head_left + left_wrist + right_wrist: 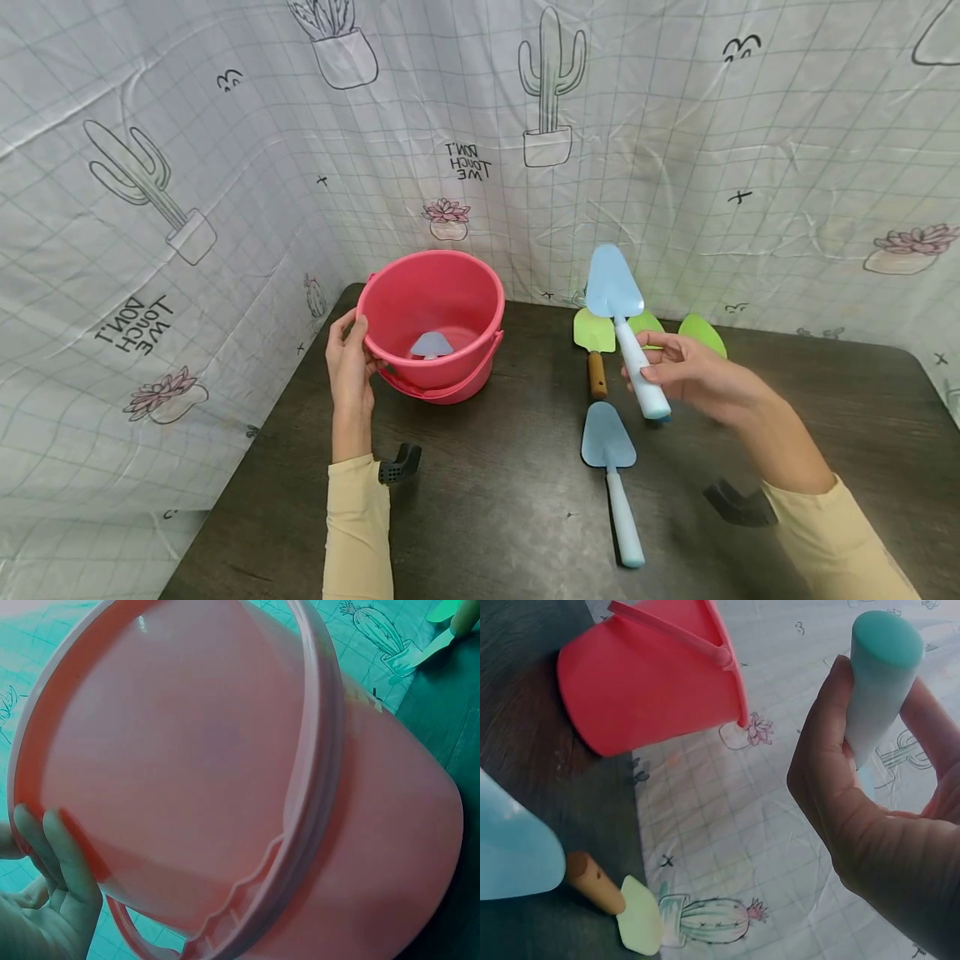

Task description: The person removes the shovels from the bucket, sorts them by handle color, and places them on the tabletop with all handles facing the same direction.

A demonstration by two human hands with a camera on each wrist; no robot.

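My left hand (348, 362) grips the near left rim of a pink bucket (442, 287), which stands on the table. Inside the bucket lies a trowel (431, 343), its pale blade showing and its handle mostly hidden. Above the table, to the right of the bucket, my right hand (690, 375) holds a light blue trowel (612, 287) by its handle, blade pointing up and away. In the right wrist view, the fingers and thumb wrap that handle (881, 690) below its teal end. A second blue trowel (608, 437) lies on the table below.
Behind the held trowel lies a light green shovel (595, 331) with a wooden handle. Two more green blades (703, 333) show beside it, partly hidden by my right hand. A patterned white cloth (675, 192) hangs along the back and left of the dark table (510, 500).
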